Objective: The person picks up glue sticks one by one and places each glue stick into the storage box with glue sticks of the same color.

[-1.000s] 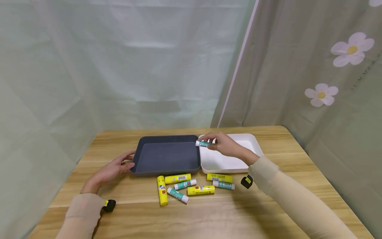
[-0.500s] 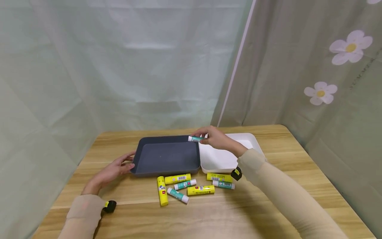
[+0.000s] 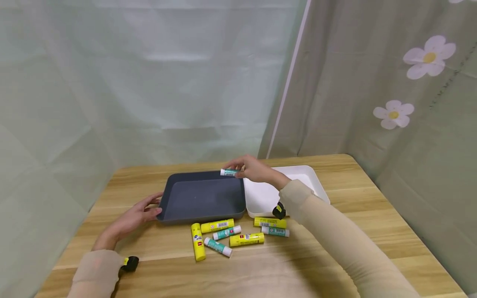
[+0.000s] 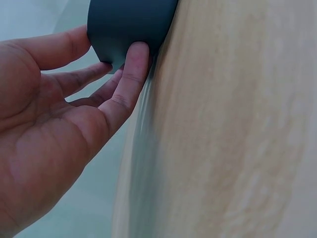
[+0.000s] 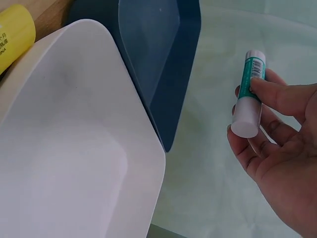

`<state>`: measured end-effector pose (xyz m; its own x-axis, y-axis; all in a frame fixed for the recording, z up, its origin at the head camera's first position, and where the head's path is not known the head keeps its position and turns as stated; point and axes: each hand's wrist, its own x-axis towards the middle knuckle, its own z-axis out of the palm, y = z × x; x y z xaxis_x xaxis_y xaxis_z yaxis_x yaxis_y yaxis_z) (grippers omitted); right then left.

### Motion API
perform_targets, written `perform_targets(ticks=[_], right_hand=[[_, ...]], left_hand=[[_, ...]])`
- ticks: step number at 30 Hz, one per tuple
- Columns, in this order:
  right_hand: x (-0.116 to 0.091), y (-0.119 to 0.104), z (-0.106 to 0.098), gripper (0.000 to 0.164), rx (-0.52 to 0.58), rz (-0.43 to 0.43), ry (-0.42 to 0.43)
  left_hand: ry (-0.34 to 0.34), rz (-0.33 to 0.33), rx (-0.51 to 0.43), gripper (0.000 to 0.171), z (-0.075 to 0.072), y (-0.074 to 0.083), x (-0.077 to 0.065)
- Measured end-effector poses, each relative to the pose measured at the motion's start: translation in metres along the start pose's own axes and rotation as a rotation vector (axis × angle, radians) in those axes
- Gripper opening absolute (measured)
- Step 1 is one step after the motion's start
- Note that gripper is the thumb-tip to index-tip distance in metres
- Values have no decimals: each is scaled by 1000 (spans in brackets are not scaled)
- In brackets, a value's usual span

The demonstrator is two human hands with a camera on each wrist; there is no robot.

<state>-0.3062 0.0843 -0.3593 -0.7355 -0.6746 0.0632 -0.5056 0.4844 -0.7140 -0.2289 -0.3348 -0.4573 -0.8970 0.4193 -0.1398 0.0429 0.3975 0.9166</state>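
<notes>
My right hand [image 3: 251,169] pinches a small teal-and-white glue stick [image 5: 251,94] between thumb and fingers. In the head view, it is above the far right corner of the dark grey tray [image 3: 205,200]. My left hand [image 3: 134,217] lies at that tray's left end, and in the left wrist view its fingers [image 4: 130,82] touch the outer wall with little bend. A white tray [image 3: 261,198] sits against the dark one on the right, partly hidden by the right arm. Both trays hold no glue sticks where their floors show.
In front of the trays lie several yellow glue sticks [image 3: 246,239] and teal-and-white ones [image 3: 218,247], loose on the wooden table [image 3: 167,269]. A pale curtain [image 3: 186,82] hangs behind the table's far edge.
The right hand has carried the glue stick leftward, from over the white tray to over the dark tray's corner. The left hand stays at the dark tray; the head view has shifted slightly.
</notes>
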Motion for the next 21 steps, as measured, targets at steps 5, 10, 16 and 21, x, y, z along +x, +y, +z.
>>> perform_targets(ticks=[5,10,16,21], right_hand=[[7,2,4,40,15,4,-20],[18,5,6,39,34,23,-17],[30,9,10,36,105,37,-5],[39,12,14,35,183,62,-1]], left_hand=[[11,6,-5,72,1,-2,0],[14,0,0,73,1,-2,1],[5,-11,8,73,1,-4,1],[12,-10,5,72,0,-5,0]])
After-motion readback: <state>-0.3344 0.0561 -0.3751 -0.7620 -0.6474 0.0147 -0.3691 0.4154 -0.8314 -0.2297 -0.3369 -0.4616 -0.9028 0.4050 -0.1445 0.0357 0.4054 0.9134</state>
